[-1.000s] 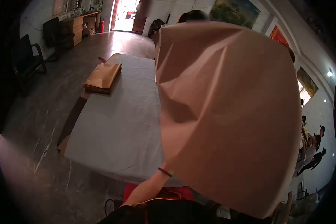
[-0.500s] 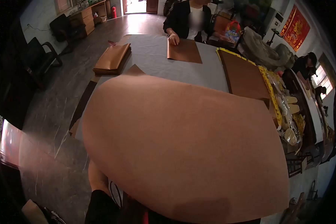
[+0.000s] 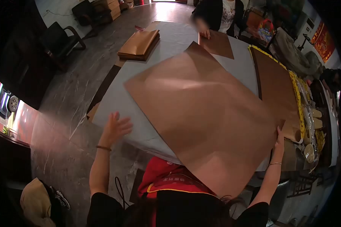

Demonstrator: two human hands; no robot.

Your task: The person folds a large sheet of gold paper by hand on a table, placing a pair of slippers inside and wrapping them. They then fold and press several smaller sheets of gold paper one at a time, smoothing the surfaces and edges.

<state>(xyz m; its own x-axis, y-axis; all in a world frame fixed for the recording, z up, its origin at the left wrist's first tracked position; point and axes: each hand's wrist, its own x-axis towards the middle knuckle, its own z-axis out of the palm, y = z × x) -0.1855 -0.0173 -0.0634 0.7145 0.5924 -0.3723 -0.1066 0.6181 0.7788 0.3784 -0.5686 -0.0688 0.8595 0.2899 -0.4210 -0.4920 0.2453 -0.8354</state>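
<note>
The left hand (image 3: pixel 118 128), spread and empty, has the brown sheet (image 3: pixel 201 113) at three o'clock. The right hand (image 3: pixel 279 139) pinches its edge. Its long axis runs roughly half-ten to half-four (slightly bowed); the folded stack (image 3: pixel 139 43) lies near twelve, not between.

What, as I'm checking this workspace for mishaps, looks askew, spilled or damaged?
The large rectangular brown paper sheet sits diagonally over the grey cloth-covered table, its near corner past the edge; the right hand grips it, so that seems mere handling. No spill or tear shows.
</note>
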